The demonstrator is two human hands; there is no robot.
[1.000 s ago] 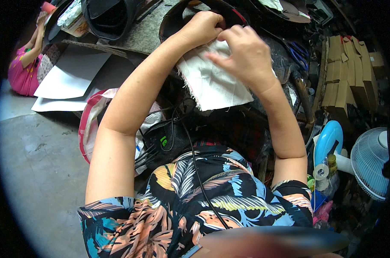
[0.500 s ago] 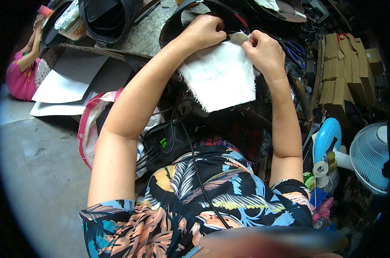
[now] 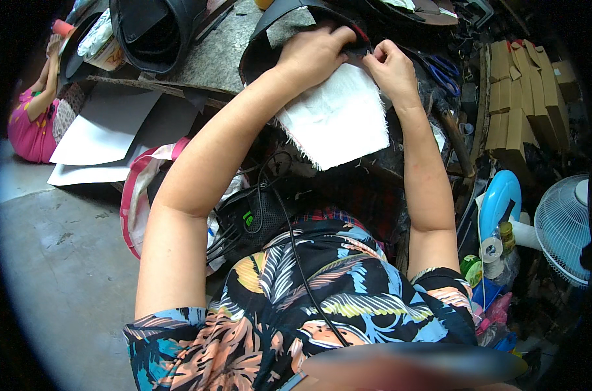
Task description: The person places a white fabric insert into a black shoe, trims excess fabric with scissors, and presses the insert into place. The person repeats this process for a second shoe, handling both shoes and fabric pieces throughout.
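Observation:
A white cloth (image 3: 335, 120) with frayed edges hangs from the near side of a curved black piece (image 3: 260, 42), which is open toward me like a wide tube. My left hand (image 3: 314, 57) lies over the cloth's top edge, its bent fingers partly inside the black opening and its thumb pressing the cloth. To the right of the opening, my right hand (image 3: 395, 70) is closed in a pinch by the cloth's upper right corner. What sits between its fingertips is too small to name.
A grey work surface (image 3: 214, 55) holds another black rolled piece (image 3: 154, 32). Blue-handled scissors (image 3: 444, 75) lie to the right. Stacked cardboard boxes (image 3: 514, 98) and a fan (image 3: 563, 228) stand farther right. White sheets (image 3: 103, 130) and another person (image 3: 35, 124) are at left.
My left hand has reached further into the black opening, its fingers less curled. My right hand has shifted slightly left, pinching at the opening's edge. The cloth's upper part is more covered.

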